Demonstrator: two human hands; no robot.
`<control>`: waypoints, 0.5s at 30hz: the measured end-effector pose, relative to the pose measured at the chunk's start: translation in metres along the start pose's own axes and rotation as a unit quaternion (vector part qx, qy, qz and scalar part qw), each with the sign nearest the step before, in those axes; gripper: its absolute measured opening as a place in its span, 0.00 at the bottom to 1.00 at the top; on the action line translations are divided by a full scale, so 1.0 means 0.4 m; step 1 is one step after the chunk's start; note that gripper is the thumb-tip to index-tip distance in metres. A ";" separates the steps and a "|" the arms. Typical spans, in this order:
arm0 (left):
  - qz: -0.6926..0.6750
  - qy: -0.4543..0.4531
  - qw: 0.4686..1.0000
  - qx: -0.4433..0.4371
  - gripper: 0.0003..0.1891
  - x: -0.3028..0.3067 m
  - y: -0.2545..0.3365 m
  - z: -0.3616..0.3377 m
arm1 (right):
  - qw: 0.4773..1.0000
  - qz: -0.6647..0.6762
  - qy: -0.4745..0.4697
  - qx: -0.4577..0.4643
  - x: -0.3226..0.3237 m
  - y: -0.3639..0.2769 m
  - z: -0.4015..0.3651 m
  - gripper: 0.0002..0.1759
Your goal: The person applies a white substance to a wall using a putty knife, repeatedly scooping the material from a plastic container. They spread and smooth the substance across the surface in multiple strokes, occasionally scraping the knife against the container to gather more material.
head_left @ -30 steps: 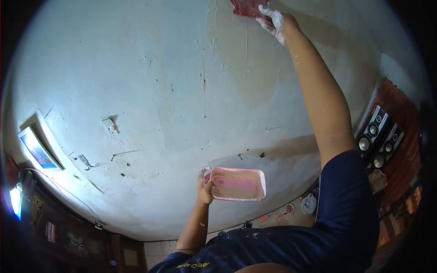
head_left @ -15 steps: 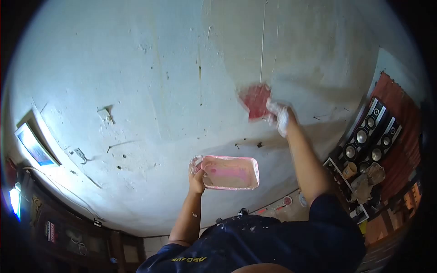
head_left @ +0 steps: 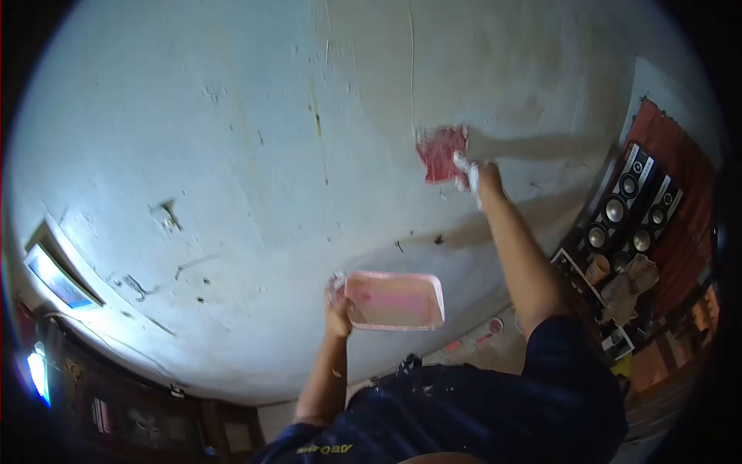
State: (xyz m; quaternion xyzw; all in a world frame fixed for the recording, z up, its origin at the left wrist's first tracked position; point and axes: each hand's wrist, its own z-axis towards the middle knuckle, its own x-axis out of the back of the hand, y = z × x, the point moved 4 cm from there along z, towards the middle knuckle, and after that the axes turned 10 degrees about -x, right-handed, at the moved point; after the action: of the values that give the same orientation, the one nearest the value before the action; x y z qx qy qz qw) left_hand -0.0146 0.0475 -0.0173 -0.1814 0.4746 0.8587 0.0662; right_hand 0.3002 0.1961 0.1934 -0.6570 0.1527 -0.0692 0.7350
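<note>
right hand (head_left: 473, 174) is clamping scraper (head_left: 440, 152) flat against wall (head_left: 232, 155), above tray (head_left: 442, 301) | left hand (head_left: 338, 305) is gripping tray's rim, fingers curled | scraper probably light, flexible, paste-slick: grip its lower edge

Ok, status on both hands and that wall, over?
Right hand shut on red spreader, pressed flat to wall. Left hand grips pink tray by its rim. Small dark fixings in wall below spreader, apart from it.
</note>
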 end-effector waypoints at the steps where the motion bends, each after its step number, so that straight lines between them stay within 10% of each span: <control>1: -0.012 -0.018 1.000 0.007 0.32 -0.002 0.011 0.010 | 0.994 -0.025 -0.023 -0.109 0.025 0.087 -0.036 0.13; 4: 0.009 0.022 1.000 -0.012 0.32 -0.007 0.009 0.058 | 0.952 0.158 -0.133 -0.228 0.083 0.270 -0.121 0.11; 6: -0.009 0.009 1.000 0.000 0.30 -0.061 0.087 0.088 | 0.728 0.436 -0.378 -0.371 0.077 0.310 -0.205 0.10; 10: -0.025 -0.026 0.999 -0.026 0.29 -0.077 0.119 0.126 | 0.610 0.502 -0.483 -0.376 0.067 0.289 -0.355 0.11; 12: -0.027 0.003 0.999 -0.041 0.28 -0.054 0.103 0.138 | 0.608 0.484 -0.494 -0.391 0.059 0.289 -0.387 0.12; 13: 0.219 -0.061 0.943 -0.243 0.25 -0.039 0.121 0.142 | 0.606 0.464 -0.513 -0.392 0.054 0.286 -0.402 0.13; 14: 0.444 -0.124 0.784 -0.415 0.23 -0.040 0.125 0.118 | 0.664 0.415 -0.484 -0.390 0.061 0.295 -0.402 0.14; 15: 0.452 -0.117 0.786 -0.405 0.23 -0.048 0.134 0.105 | 0.748 0.331 -0.445 -0.365 0.057 0.278 -0.410 0.13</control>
State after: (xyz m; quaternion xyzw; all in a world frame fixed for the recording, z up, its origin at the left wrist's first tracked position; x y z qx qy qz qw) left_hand -0.0224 0.0551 0.0526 0.1460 0.0994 0.9184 -0.3541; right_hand 0.2589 0.0483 0.0658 -0.7395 0.0300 0.5401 0.4006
